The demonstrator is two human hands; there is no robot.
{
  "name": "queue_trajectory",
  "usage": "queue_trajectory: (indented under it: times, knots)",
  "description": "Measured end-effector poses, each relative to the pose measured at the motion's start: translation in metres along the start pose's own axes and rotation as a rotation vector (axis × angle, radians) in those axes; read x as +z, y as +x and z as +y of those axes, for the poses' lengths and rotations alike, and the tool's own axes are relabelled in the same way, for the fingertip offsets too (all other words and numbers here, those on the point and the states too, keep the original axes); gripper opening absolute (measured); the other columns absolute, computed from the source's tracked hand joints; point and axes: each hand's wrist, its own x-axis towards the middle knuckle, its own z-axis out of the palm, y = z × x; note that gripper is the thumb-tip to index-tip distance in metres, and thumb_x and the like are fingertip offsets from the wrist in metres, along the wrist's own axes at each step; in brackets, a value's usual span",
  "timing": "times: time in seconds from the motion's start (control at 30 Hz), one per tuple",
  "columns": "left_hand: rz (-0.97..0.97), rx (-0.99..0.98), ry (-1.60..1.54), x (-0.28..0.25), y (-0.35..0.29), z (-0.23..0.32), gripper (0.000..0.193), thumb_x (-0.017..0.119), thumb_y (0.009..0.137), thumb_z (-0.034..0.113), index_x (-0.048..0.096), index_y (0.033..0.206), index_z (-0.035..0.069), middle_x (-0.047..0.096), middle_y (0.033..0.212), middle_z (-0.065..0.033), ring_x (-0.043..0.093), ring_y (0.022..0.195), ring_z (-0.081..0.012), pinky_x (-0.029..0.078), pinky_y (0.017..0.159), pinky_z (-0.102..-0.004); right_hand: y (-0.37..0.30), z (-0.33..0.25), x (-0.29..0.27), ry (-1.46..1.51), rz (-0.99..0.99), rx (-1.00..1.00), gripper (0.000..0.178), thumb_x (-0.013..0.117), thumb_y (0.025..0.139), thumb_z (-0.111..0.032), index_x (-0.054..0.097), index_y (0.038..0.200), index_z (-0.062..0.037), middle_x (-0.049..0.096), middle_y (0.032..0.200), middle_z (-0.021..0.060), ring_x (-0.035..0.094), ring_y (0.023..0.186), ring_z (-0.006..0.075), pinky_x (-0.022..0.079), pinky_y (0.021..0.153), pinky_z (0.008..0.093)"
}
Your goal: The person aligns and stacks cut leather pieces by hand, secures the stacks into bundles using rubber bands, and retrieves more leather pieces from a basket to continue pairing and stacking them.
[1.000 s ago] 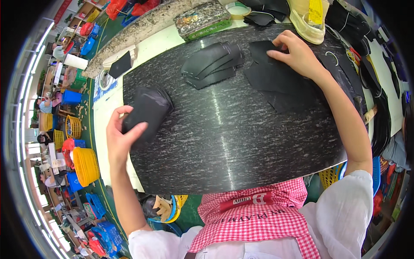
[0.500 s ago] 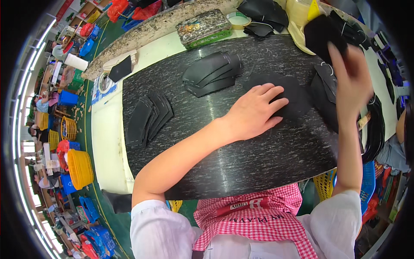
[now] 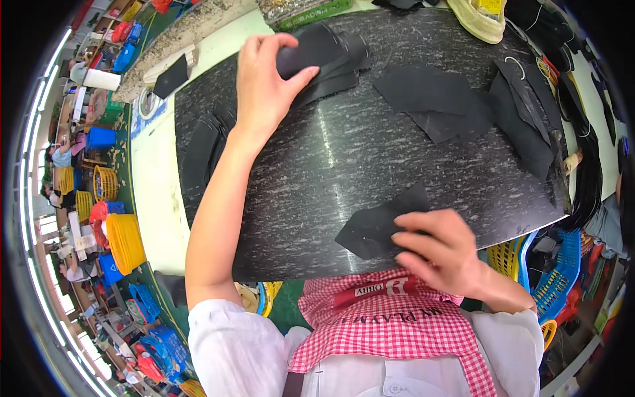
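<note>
My left hand (image 3: 263,92) reaches over the fanned pile of black leather-like cut pieces (image 3: 324,53) at the back of the dark board. Its thumb and fingers are apart around the pile's left end, and the thumb rests along the upper pieces. Near the board's front edge, my right hand (image 3: 440,248) grips the right side of one black cut piece (image 3: 374,228), which has a pointed left end. That hand is slightly blurred, and its fingers cover part of the piece. Larger matte black pieces (image 3: 423,92) lie overlapping at the right of the board.
Another fanned pile of black pieces (image 3: 202,149) lies at the left, partly behind my forearm. Tied black pieces (image 3: 519,126) hang over the right side. A green-sided box (image 3: 307,13) stands behind the board (image 3: 304,198). Blue baskets (image 3: 559,271) sit below at right.
My left hand has gone from the dark pieces at right to the fanned pile. My right hand has come from the far right down to the front edge with a black piece. The view has shifted.
</note>
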Motion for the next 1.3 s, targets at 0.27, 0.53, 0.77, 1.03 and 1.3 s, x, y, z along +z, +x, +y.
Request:
queue_trajectory:
  times: [0.27,0.53,0.77,1.03,1.3]
  knots:
    - [-0.352,-0.099,-0.779,-0.083,-0.086,0.108,0.021,0.071,0.077,-0.002,0.064,0.097,0.002,0.058,0.093,-0.0072,0.057,0.086,-0.0159,0.045,0.078,-0.0275,-0.003,-0.002,-0.017,0.363,0.183,0.253,0.024,0.071,0.074,-0.001,0.065,0.098,-0.0008,0.064,0.102,0.0143,0.063,0.084,0.0247,0.052,0.07,0.0317]
    - [-0.387,-0.392,-0.682,-0.051,-0.133,0.108,0.026,0.054,0.088,0.0,0.059,0.113,0.004,0.055,0.106,-0.0116,0.058,0.097,-0.0246,0.047,0.083,-0.032,0.012,-0.005,0.021,0.016,-0.195,-0.003,0.026,0.067,0.066,-0.001,0.062,0.091,-0.0043,0.054,0.092,0.0064,0.053,0.074,0.0229,0.043,0.066,0.0347]
    - [-0.376,-0.393,-0.737,-0.051,-0.132,0.108,0.023,0.055,0.09,0.005,0.06,0.113,0.004,0.058,0.105,-0.0107,0.057,0.099,-0.0224,0.045,0.087,-0.0317,0.009,-0.002,0.012,0.188,-0.268,0.004,0.022,0.063,0.061,0.003,0.06,0.08,-0.0076,0.06,0.104,0.0058,0.055,0.082,0.0227,0.04,0.076,0.0363]
    - [-0.361,-0.419,-0.733,-0.055,-0.135,0.111,0.024,0.057,0.089,0.005,0.06,0.113,0.003,0.059,0.105,-0.0101,0.058,0.097,-0.0218,0.045,0.085,-0.0306,0.003,-0.011,0.021,-0.038,-0.264,-0.056,0.035,0.066,0.06,-0.001,0.061,0.094,-0.0065,0.058,0.114,0.0057,0.055,0.086,0.0195,0.038,0.082,0.0359]
    - [-0.364,-0.367,-0.683,-0.057,-0.134,0.102,0.027,0.056,0.088,0.0,0.059,0.114,0.004,0.058,0.104,-0.0106,0.06,0.091,-0.0227,0.048,0.079,-0.0317,0.002,-0.008,0.013,-0.029,-0.335,-0.036,0.033,0.065,0.062,-0.001,0.061,0.094,-0.0068,0.058,0.116,0.0076,0.055,0.084,0.0201,0.038,0.081,0.0359]
